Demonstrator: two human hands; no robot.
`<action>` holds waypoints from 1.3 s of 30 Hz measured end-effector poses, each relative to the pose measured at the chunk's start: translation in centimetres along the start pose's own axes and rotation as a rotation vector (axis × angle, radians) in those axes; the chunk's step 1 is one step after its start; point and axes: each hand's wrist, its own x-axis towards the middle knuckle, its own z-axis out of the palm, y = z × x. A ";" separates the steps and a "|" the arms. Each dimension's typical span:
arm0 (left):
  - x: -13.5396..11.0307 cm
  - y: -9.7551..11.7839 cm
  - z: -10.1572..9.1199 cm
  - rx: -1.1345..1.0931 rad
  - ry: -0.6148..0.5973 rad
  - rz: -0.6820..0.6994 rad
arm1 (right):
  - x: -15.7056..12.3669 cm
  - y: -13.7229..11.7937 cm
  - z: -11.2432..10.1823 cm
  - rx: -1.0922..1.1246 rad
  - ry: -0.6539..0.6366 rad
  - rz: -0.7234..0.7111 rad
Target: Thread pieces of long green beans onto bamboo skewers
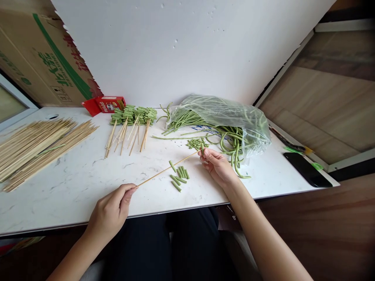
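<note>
A bamboo skewer (166,169) stretches slantwise between my two hands, above the white table. My left hand (113,207) pinches its near end. At its far tip, my right hand (215,162) is closed on a short green bean piece (202,148), held upright between thumb and fingers. Whether the tip has gone into the bean cannot be made out. Below the skewer lie several cut bean pieces (183,172) on the table. A small heap of trimmed bean ends (197,144) sits just behind my right hand.
Long beans spill from a clear plastic bag (222,109) at the back right. Threaded bean skewers (133,116) lie by a red box (109,104). Loose bamboo skewers (38,144) cover the left side. A black phone (306,168) and scissors (285,139) lie at the right edge.
</note>
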 end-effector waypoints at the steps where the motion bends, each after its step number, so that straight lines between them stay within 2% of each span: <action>1: 0.0 0.0 0.0 0.003 0.000 0.005 | 0.0 0.0 0.0 -0.006 -0.001 -0.003; 8: 0.0 0.0 0.0 0.007 0.011 0.033 | 0.0 -0.1 0.1 0.041 -0.031 -0.007; 17: 0.0 -0.1 0.1 0.002 0.019 0.020 | 0.0 0.2 0.0 -0.014 -0.026 0.004; 21: 0.1 0.0 0.0 -0.006 0.018 0.007 | 0.1 0.4 0.0 0.053 -0.006 0.011; 30: 0.2 0.0 -0.1 -0.037 -0.014 -0.032 | 0.1 0.3 0.5 0.050 0.093 -0.013; 39: 0.2 0.1 -0.2 -0.056 -0.030 -0.075 | 0.2 0.9 0.5 0.015 0.105 -0.047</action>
